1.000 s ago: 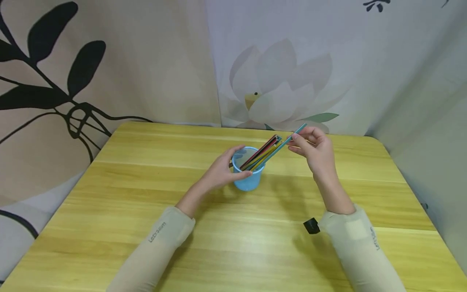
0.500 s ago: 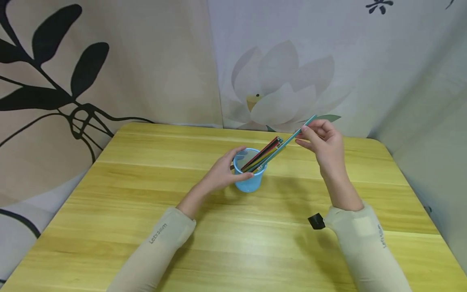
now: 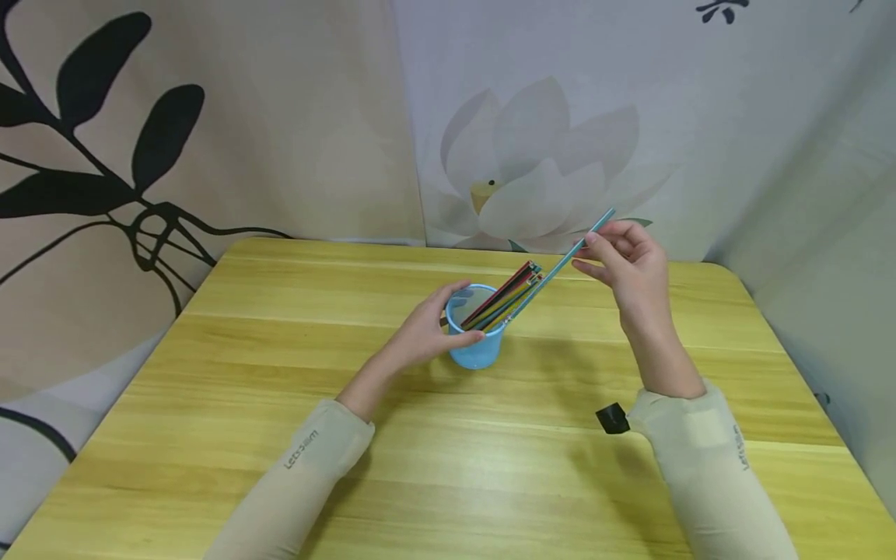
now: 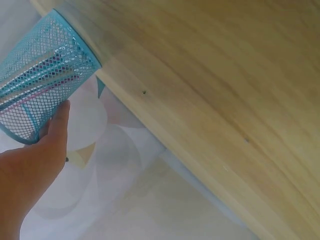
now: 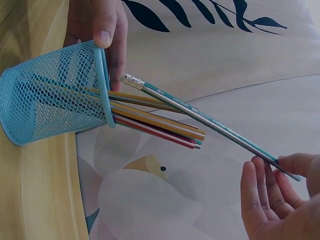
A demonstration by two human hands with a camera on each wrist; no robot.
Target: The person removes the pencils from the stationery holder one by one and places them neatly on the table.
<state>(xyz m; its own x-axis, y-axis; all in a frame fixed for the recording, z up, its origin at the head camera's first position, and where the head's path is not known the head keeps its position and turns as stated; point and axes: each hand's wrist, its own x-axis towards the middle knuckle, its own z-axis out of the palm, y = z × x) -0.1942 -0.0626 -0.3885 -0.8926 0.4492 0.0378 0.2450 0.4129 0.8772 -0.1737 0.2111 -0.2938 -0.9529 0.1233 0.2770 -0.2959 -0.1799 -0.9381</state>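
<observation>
A light-blue mesh pencil cup stands upright on the wooden table. My left hand holds it by the rim, thumb on the near side and fingers on the far side. Several pencils lean in the cup, yellow, red and dark among them. Up and to the right, my right hand pinches a teal pencil near its upper end, between thumb and fingers. That pencil slants, its eraser end down by the cup's rim and outside the mouth in the right wrist view. The mesh wall shows pencils inside.
The wooden table ends at a back edge a little behind the cup. A printed curtain hangs behind it. A small black block sticks out from the right sleeve.
My right hand has moved up and to the right, drawing the teal pencil out of the cup. The left hand and the cup stay in place.
</observation>
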